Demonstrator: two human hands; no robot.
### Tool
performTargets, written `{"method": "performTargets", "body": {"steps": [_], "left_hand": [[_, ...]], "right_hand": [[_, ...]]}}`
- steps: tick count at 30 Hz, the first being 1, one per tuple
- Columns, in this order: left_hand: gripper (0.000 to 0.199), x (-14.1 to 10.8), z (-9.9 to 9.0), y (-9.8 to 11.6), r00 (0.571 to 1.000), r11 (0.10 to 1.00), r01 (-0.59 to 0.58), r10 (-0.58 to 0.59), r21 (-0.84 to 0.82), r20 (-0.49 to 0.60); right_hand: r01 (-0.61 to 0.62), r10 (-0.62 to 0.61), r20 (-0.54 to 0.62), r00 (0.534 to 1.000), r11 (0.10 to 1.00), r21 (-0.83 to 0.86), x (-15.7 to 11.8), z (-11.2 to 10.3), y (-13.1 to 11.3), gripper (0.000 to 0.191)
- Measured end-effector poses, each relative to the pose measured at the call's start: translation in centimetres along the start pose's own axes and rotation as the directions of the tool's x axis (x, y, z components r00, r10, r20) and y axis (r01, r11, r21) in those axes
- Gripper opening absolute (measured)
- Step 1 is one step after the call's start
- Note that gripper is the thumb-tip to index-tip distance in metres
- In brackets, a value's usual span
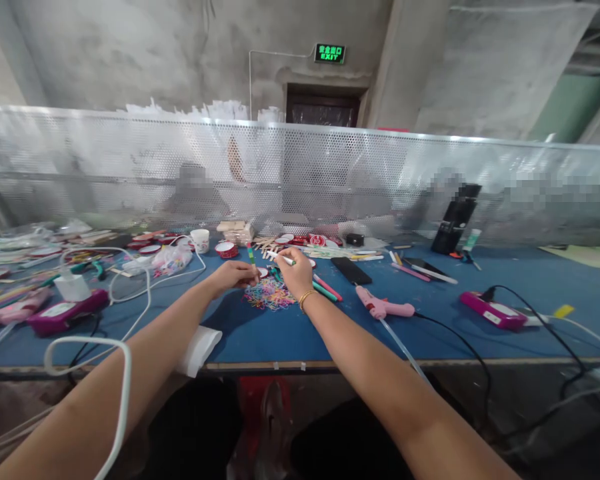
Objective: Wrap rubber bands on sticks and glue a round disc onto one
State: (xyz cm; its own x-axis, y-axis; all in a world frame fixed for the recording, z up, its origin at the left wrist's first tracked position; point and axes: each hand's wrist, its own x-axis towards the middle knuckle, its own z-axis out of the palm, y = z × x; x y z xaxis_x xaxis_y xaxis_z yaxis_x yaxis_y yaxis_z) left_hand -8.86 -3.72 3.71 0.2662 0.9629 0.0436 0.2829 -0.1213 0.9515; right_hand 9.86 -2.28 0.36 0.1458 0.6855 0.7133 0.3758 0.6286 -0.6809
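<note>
My left hand is closed in a pinch on a thin upright craft stick with green and red colouring. To its right, my right hand grips a white marker pen with green on it, its other end pointing left toward the stick. The two hands are apart. Below and between them lies a loose pile of small multicoloured bands on the blue table. A red marker and a green one lie just right of my right hand.
A black phone and a pink glue gun lie to the right, near a purple power strip. Left are a paper cup, white cables and another purple strip. A perforated metal screen stands behind.
</note>
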Motion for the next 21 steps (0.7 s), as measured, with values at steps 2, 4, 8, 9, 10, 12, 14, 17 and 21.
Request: {"method": "performTargets", "body": {"steps": [2,4,8,9,10,12,14,17,21], "left_hand": [[0.029,-0.2,0.4,0.4,0.999,0.997,0.015,-0.012,-0.071,0.032],[0.030,-0.1,0.8,0.6,0.999,0.986,0.040,-0.036,-0.160,0.030],[0.023,0.2,1.5,0.5,0.998,0.932,0.057,-0.047,-0.358,0.037],[0.021,0.2,1.6,0.4,0.998,0.917,0.065,-0.052,-0.394,0.044],[0.019,0.2,1.8,0.5,0.997,0.902,0.073,-0.057,-0.425,0.051],[0.015,0.2,2.1,0.6,0.995,0.874,0.093,-0.073,-0.477,0.061],[0.009,0.1,2.6,0.8,0.992,0.845,0.123,-0.112,-0.521,0.053],[0.005,0.1,3.1,1.0,0.985,0.792,0.156,-0.172,-0.591,0.028],[0.012,0.3,3.2,1.1,0.974,0.728,0.190,-0.225,-0.658,0.032]], "right_hand": [[0.032,-0.031,0.014,0.999,0.998,-0.063,-0.4,0.2,-0.4,0.016],[0.074,-0.070,0.041,0.997,0.991,-0.108,-0.9,0.5,-1.0,0.015],[0.175,-0.161,0.085,0.983,0.964,-0.202,-2.0,1.2,-2.5,0.016],[0.192,-0.177,0.087,0.980,0.955,-0.224,-2.2,1.3,-2.8,0.016],[0.206,-0.189,0.090,0.978,0.947,-0.248,-2.4,1.3,-3.1,0.017],[0.219,-0.200,0.091,0.976,0.926,-0.306,-2.6,1.3,-3.5,0.018],[0.217,-0.198,0.087,0.976,0.901,-0.376,-2.7,1.3,-3.7,0.020],[0.210,-0.192,0.086,0.978,0.858,-0.469,-2.9,1.4,-3.9,0.024],[0.249,-0.195,0.155,0.968,0.793,-0.556,-3.1,1.5,-4.2,0.031]]}}
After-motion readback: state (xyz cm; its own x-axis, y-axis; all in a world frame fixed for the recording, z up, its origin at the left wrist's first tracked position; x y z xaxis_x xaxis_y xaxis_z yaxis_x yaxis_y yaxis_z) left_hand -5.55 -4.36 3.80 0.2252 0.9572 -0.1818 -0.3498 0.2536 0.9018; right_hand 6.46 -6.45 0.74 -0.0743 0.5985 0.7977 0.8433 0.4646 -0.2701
